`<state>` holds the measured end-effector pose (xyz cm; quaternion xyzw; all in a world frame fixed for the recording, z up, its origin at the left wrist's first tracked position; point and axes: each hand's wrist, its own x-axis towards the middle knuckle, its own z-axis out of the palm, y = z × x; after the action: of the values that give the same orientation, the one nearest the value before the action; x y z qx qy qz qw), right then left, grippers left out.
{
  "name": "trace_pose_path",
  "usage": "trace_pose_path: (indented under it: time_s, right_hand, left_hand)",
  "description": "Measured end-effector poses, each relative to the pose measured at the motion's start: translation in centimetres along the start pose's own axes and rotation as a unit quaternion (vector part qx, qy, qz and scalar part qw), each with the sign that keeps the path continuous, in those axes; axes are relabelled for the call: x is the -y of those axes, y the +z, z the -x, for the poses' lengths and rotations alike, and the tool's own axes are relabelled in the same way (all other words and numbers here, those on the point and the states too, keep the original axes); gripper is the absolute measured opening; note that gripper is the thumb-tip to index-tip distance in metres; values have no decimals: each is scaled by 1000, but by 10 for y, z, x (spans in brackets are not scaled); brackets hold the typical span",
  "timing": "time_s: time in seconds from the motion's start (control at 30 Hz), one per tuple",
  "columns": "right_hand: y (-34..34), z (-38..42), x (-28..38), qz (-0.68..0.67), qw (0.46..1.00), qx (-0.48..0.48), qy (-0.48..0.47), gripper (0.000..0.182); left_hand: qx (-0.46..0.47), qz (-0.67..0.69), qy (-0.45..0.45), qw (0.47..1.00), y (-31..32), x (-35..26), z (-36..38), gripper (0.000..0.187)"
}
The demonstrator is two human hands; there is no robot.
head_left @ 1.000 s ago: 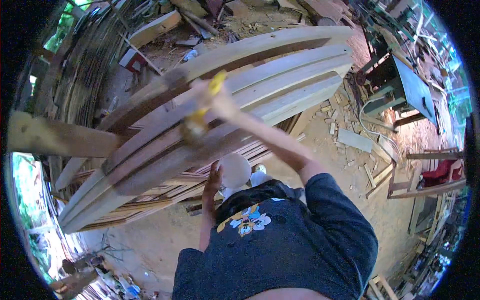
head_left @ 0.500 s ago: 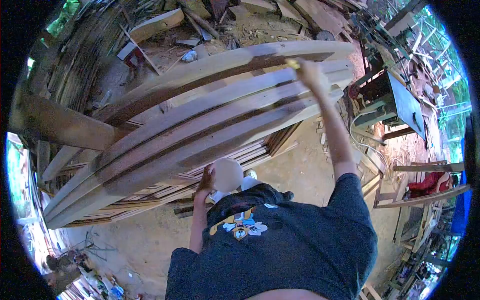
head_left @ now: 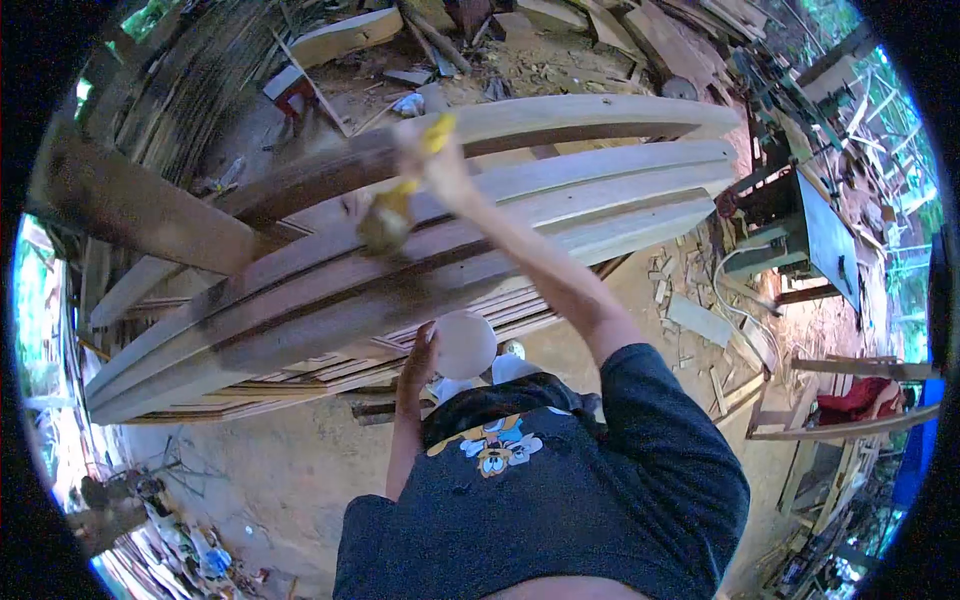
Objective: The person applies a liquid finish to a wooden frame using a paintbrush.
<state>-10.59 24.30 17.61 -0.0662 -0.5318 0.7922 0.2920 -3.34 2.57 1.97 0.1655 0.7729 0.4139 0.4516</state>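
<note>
My right hand (head_left: 437,168), blurred by motion, is closed around the yellow handle of a paintbrush (head_left: 385,222). The brush's wide bristle end points down over the curved wooden beams (head_left: 560,205), left of their middle; whether the bristles touch the wood cannot be made out. Close to my body, my left hand (head_left: 420,352) grips a pale round container (head_left: 467,345) by its left side. What is inside the container is not clear. Darker patches and bands show along the beams.
A separate curved beam (head_left: 590,108) lies behind the others. On the left a thick timber post (head_left: 150,205) crosses the beams. A machine table (head_left: 825,235) with a hose stands at right. Wood scraps (head_left: 700,315) litter the floor, and stacked frames lie beneath the beams.
My right hand has swept left with the paintbrush, from the right end of the beams to left of their middle. My left hand still holds the container near my body.
</note>
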Motion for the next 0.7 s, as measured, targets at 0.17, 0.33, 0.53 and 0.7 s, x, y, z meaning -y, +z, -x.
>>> trace_pose_path:
  time_s: [0.17,0.33,0.53,0.7]
  right_hand:
    - [-150,-28,65,315,928,-173,-92,39]
    - [-279,-30,135,583,774,-189,-158,25]
    - [-282,-11,130,808,570,-30,-145,34]
    - [-155,-1,71,716,689,16,-108,24]
  left_hand:
    - [-9,33,132,991,11,77,-28,50]
    - [27,-28,17,999,13,66,-31,57]
    - [21,118,-28,992,27,25,-12,51]
    - [-17,49,-23,998,37,29,4,60]
